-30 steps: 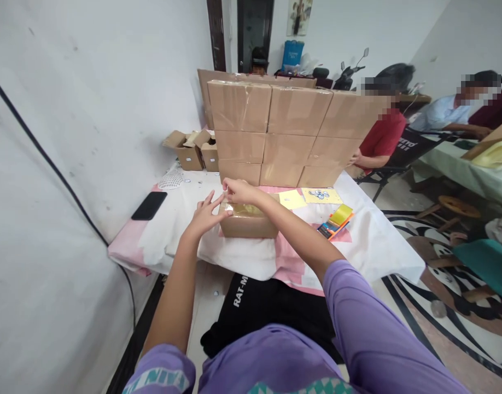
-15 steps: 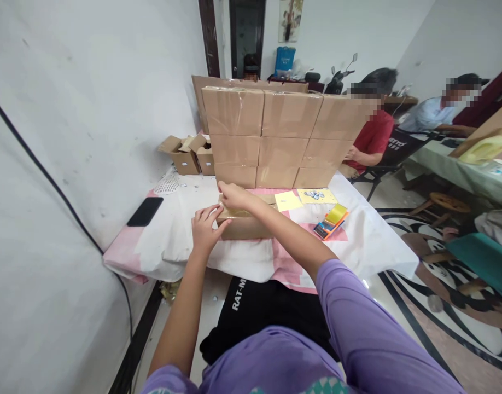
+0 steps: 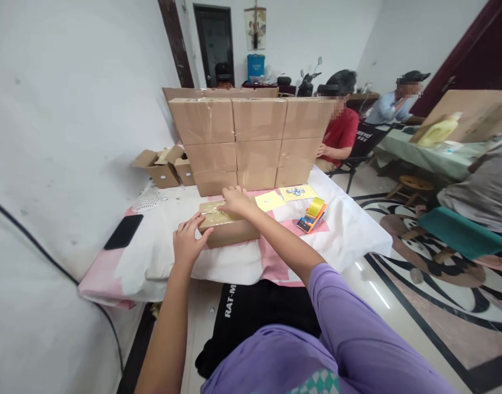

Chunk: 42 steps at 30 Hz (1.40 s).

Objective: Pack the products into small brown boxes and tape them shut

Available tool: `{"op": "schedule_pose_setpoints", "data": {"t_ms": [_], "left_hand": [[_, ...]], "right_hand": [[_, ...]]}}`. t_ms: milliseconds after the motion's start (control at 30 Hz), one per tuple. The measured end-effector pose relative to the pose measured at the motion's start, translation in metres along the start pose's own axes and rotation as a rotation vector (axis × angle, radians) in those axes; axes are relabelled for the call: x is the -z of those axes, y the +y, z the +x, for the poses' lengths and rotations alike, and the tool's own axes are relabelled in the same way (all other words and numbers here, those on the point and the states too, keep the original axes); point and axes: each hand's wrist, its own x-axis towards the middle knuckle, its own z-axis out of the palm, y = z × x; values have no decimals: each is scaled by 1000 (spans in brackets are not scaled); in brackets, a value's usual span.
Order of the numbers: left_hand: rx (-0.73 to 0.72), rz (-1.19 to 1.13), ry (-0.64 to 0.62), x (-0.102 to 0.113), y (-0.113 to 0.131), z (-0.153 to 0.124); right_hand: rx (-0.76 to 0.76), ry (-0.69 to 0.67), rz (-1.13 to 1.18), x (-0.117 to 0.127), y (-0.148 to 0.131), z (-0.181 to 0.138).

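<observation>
A small brown cardboard box point(image 3: 230, 232) with shiny tape across its top lies on the white and pink cloth of the table point(image 3: 349, 235) in front of me. My left hand point(image 3: 186, 241) rests against the box's left end, fingers on its top corner. My right hand point(image 3: 235, 200) lies flat on the far top edge, pressing the tape. Neither hand lifts the box. An orange and blue tape dispenser point(image 3: 312, 214) with a yellow roll sits to the right, apart from both hands.
A wall of stacked sealed boxes point(image 3: 246, 142) stands at the table's far side. Two open small boxes point(image 3: 164, 168) sit far left, a black phone point(image 3: 123, 231) near the wall, yellow paper sheets point(image 3: 284, 197) by the stack. Other people sit at the right around another table point(image 3: 423, 156).
The camera view swung right and pulled back a little. My left hand slid down to the box's left end; my right hand flattened on the top far edge.
</observation>
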Motion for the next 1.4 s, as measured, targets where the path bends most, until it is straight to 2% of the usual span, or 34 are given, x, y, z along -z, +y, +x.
{"op": "schedule_pose_setpoints", "data": {"t_ms": [167, 233, 300, 400, 500, 600, 667, 800, 933, 1033, 1133, 1233, 1400], "left_hand": [[20, 35, -53, 0, 5, -1], [15, 47, -82, 1, 8, 0], [2, 47, -108, 3, 10, 0], [-14, 48, -142, 6, 12, 0], [-17, 64, -178, 10, 13, 0], [3, 69, -207, 13, 16, 2], [15, 78, -223, 14, 17, 2], [25, 119, -227, 12, 17, 1], [27, 151, -237, 5, 11, -3], [8, 144, -206, 1, 8, -5], [5, 115, -178, -3, 6, -8], [38, 72, -188, -7, 0, -10], [83, 21, -225, -13, -12, -11]], "right_hand": [[-194, 42, 143, 2, 56, -35], [-237, 66, 324, -5, 79, -47], [-228, 85, 603, -16, 96, -58], [-176, 109, 980, -34, 106, -69], [-170, 169, 1119, -50, 102, -76], [-211, 247, 1009, -61, 103, -79], [-280, 283, 883, -66, 116, -80], [-446, 343, 678, -61, 176, -76], [-526, 323, 433, -20, 258, -58], [-508, 270, 283, 21, 318, -38], [-465, 165, 184, 43, 368, -25], [-442, 52, 123, 38, 403, -25], [-463, -23, 53, 5, 435, -32]]}}
